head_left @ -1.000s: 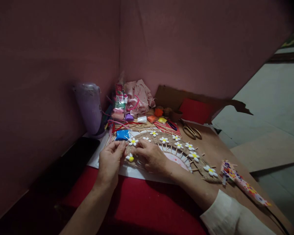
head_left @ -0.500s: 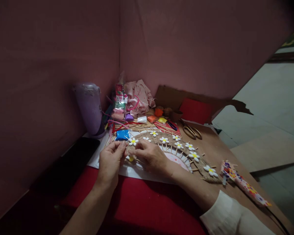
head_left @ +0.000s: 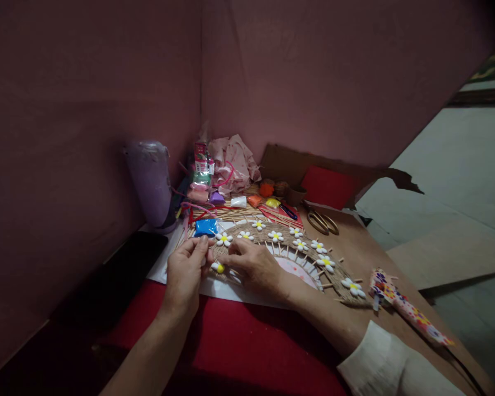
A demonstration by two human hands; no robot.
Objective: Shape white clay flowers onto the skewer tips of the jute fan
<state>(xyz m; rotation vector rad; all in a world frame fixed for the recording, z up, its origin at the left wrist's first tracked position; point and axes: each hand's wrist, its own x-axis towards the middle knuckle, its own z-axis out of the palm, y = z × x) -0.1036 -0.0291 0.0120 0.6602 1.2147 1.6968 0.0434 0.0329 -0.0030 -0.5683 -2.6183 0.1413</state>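
Note:
A woven twine arch (head_left: 289, 236) with wooden sticks through it lies on white paper, bearing several white clay flowers (head_left: 326, 263) with yellow centres. At its left end is a partly petalled flower (head_left: 218, 268), its yellow centre showing. My left hand (head_left: 188, 269) is closed in a pinch just left of this flower; whatever lies between thumb and fingers is too small to make out. Over the arch's left end, my right hand (head_left: 253, 265) has curled fingers, the index fingertip beside the same flower. Its thumb and anything it pinches are hidden.
Behind the arch lie a blue clay packet (head_left: 207, 227), a white clay packet (head_left: 238, 202) and scissors (head_left: 322, 222). A purple tumbler (head_left: 150, 184) stands at left, above a black flat object (head_left: 127, 258). A flower-patterned glue gun (head_left: 410, 308) with a cord rests at right.
My right fingertips have lifted slightly off the partly petalled flower, so more of its white petals and yellow centre shows. My left hand stays pinched in nearly the same place.

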